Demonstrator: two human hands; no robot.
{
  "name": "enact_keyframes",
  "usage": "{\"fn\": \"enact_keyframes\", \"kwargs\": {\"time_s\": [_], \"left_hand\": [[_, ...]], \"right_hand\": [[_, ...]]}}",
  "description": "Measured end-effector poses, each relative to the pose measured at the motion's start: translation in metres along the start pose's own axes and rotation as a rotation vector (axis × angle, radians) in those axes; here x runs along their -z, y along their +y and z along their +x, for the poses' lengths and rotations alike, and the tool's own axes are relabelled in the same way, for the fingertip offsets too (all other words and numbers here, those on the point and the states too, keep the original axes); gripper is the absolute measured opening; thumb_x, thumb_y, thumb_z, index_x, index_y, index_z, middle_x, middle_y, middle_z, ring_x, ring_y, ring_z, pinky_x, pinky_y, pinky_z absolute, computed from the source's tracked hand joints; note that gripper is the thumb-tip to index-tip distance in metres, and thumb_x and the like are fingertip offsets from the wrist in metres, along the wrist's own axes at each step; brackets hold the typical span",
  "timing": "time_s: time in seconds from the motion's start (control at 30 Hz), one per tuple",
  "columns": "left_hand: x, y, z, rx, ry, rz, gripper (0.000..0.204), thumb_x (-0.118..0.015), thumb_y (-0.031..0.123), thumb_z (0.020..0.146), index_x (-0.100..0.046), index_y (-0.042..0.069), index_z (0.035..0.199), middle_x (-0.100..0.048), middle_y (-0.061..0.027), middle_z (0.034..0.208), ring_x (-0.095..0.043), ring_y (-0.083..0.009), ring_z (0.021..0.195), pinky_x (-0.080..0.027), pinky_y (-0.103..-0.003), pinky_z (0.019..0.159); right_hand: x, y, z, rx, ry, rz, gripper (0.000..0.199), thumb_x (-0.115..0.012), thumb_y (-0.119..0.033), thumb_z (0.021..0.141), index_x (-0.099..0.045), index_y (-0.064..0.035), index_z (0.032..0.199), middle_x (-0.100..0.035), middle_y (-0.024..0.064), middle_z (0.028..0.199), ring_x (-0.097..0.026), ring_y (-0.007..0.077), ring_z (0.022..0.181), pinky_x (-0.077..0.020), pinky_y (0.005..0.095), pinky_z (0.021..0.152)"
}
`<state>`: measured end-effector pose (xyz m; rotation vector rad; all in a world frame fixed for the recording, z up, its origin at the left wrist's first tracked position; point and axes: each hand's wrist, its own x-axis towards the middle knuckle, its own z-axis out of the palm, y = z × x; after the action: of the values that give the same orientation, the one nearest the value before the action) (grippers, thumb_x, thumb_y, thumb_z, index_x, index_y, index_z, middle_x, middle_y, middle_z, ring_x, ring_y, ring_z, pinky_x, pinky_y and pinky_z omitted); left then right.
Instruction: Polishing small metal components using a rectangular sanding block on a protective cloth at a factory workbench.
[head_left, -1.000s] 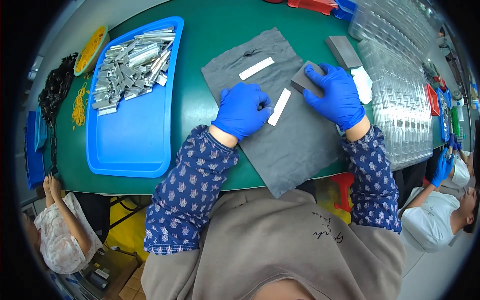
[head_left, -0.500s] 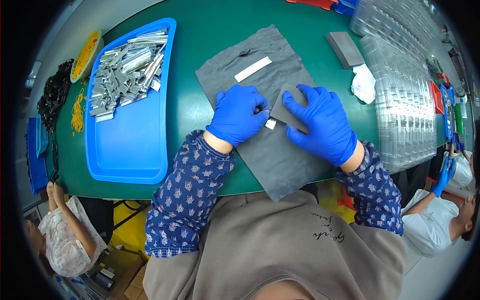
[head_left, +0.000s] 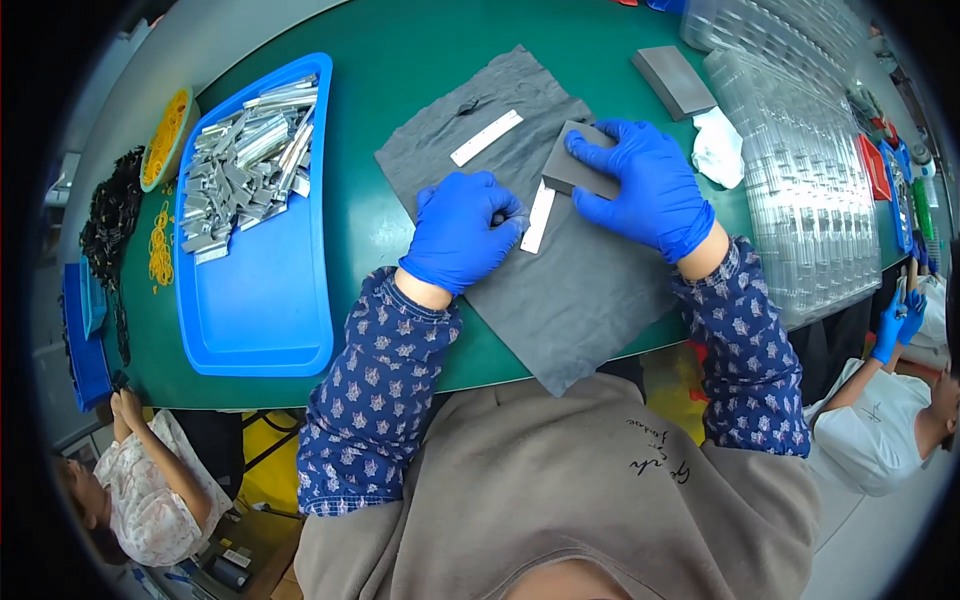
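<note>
Both hands are in blue gloves at the middle of the frame: the left hand (head_left: 462, 232) is curled down on a grey cloth (head_left: 560, 290), fingertips pinning the near end of a pale metal strip (head_left: 538, 217), while the right hand (head_left: 645, 187) lies spread and flat over a dark grey block (head_left: 572, 170) that touches the strip's far end. A second strip (head_left: 486, 138) lies apart on the cloth's upper part. On the green bench (head_left: 400, 70), a blue tray (head_left: 262, 290) of metal pieces sits at the left and clear plastic trays (head_left: 810, 190) at the right.
</note>
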<state>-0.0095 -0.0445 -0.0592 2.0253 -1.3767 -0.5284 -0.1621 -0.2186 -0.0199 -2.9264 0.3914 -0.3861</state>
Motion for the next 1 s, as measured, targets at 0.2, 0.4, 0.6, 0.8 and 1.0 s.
{"fn": "enact_keyframes", "kwargs": {"time_s": [0.2, 0.4, 0.6, 0.8, 1.0], "left_hand": [[-0.004, 0.0, -0.005, -0.014, 0.038, -0.024, 0.012, -0.069, 0.029, 0.074, -0.069, 0.017, 0.077, -0.06, 0.0006, 0.079, -0.055, -0.0226, 0.085, -0.035, -0.04, 0.081], [-0.003, 0.021, -0.01, -0.014, 0.081, 0.209, 0.027, -0.074, 0.039, 0.068, -0.067, 0.016, 0.08, -0.058, -0.0022, 0.084, -0.053, -0.0244, 0.087, -0.032, -0.04, 0.086], [-0.006, 0.023, -0.011, -0.026, 0.122, 0.259, 0.028, -0.076, 0.038, 0.067, -0.066, 0.015, 0.081, -0.057, -0.0029, 0.083, -0.053, -0.0238, 0.086, -0.032, -0.04, 0.086], [-0.007, 0.022, -0.011, -0.039, 0.146, 0.269, 0.024, -0.075, 0.032, 0.067, -0.065, 0.014, 0.08, -0.058, -0.0032, 0.08, -0.054, -0.0238, 0.083, -0.033, -0.04, 0.088], [-0.006, 0.025, -0.011, -0.053, 0.139, 0.318, 0.024, -0.074, 0.029, 0.068, -0.064, 0.013, 0.083, -0.058, -0.0036, 0.081, -0.054, -0.0243, 0.084, -0.033, -0.04, 0.088]], "right_hand": [[-0.009, 0.04, -0.015, -0.127, 0.171, 0.414, 0.047, -0.066, -0.023, 0.083, -0.06, -0.0121, 0.129, -0.06, 0.0157, 0.124, -0.057, 0.0295, 0.114, -0.0432, 0.0357, 0.099], [-0.009, 0.049, -0.018, -0.431, 0.123, 1.098, 0.047, -0.062, -0.014, 0.086, -0.056, -0.0001, 0.13, -0.058, 0.0105, 0.13, -0.053, 0.0181, 0.119, -0.0368, 0.03, 0.104], [-0.004, 0.052, -0.018, -0.453, 0.078, 1.193, 0.05, -0.063, -0.018, 0.086, -0.054, 0.0006, 0.131, -0.058, 0.011, 0.13, -0.054, 0.018, 0.118, -0.037, 0.0291, 0.104], [-0.007, 0.054, -0.02, -0.422, 0.099, 1.196, 0.048, -0.066, -0.019, 0.086, -0.057, -0.0047, 0.13, -0.061, 0.0093, 0.125, -0.056, 0.0175, 0.112, -0.0409, 0.0292, 0.1], [-0.005, 0.053, -0.02, -0.425, 0.065, 1.167, 0.05, -0.064, -0.019, 0.085, -0.055, -0.002, 0.131, -0.06, 0.0103, 0.128, -0.055, 0.0184, 0.116, -0.0381, 0.0294, 0.103]]}}
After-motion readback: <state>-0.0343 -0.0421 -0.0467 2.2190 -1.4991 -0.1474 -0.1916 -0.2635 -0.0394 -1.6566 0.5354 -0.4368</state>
